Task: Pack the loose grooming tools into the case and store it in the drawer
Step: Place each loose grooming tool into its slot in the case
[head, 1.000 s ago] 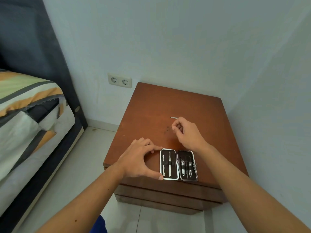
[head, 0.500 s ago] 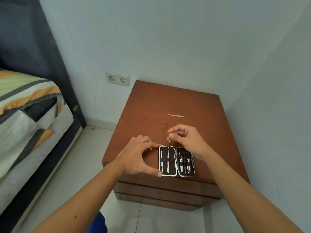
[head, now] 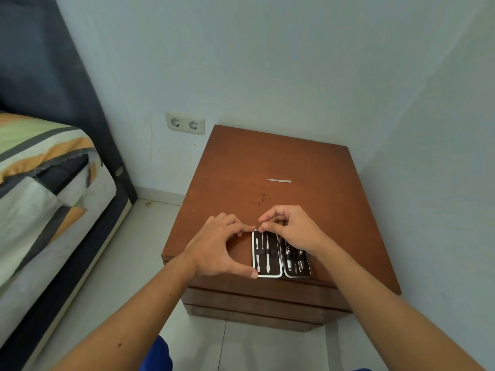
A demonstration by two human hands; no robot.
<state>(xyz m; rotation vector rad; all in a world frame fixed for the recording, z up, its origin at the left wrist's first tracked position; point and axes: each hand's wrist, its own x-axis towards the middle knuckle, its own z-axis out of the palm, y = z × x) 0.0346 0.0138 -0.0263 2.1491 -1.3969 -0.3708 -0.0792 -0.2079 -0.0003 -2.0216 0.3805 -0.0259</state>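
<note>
On a brown wooden surface, the left hand braces the open case; the right hand's grip pinches a thin metal tool. A flat file lies beyond.

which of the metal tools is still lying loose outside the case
The flat metal file lying alone further back on the nightstand; the others sit in the open case or in the right hand.
</note>
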